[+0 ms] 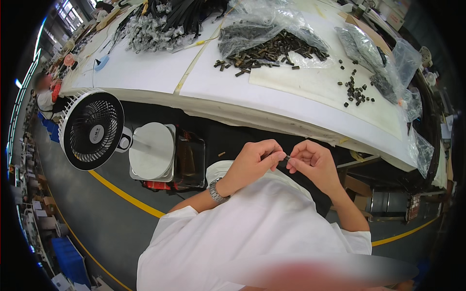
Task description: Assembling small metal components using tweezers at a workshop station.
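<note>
In front of my body, just off the table's near edge, my left hand [261, 159] and my right hand [311, 164] meet over a small dark piece [287, 158]. Thumb and finger of each hand pinch together on it from either side. The fingertips cover most of the piece, so its exact kind cannot be made out. Beyond them on the white table [208, 92] lies a heap of short dark cylindrical pieces [276, 48], spilling from a clear plastic bag [272, 22]. To the right are several small black knob-like pieces [357, 92].
A black and white fan [94, 131] stands at the left on a round white base [151, 150]. Black cables [194, 17] with clear-wrapped ends [155, 34] lie at the far left of the table. More plastic bags [405, 60] sit at the right edge. Another person [46, 99] is far left.
</note>
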`<state>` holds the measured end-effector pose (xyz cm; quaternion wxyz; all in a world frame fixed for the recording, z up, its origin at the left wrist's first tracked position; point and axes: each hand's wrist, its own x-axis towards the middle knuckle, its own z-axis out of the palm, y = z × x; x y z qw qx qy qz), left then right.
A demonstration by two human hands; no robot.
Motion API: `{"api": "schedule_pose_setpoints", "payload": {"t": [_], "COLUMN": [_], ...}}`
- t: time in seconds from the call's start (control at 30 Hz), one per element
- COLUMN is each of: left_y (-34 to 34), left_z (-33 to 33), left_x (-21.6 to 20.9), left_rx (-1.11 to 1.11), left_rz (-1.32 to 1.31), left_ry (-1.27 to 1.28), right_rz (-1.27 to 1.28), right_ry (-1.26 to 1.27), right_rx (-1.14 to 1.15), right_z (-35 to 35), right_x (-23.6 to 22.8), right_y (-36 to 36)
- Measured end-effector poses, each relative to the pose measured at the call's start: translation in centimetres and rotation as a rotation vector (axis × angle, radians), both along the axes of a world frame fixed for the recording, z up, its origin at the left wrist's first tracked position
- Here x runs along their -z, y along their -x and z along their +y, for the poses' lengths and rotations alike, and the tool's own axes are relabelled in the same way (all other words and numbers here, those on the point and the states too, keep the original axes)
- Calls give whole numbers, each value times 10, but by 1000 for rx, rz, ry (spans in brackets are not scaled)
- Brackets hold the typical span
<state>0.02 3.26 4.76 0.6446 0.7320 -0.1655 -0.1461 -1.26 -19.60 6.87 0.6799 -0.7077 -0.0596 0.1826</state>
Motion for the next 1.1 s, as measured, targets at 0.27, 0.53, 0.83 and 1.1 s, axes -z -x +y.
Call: {"api": "schedule_pose_setpoints", "payload": {"t": [0.27,0.53,0.83,1.1], "left_y": [-1,17,19,-2], "left_z": [-24,-48,-63,-64], "left_x": [8,20,21,18], "left_rx": [87,9,-3,63], "left_rz": [-114,-376,-85,69], "left_ry": [-183,-393,-240,-192], "right_rz": [33,115,347,385], "right_ry": [-171,-267,-575,-717], "right_rx": [26,10,-23,102], "right_z": [-20,-29,-45,-44], "right_x": [40,74,108,113], "right_y": [17,26,30,18]}}
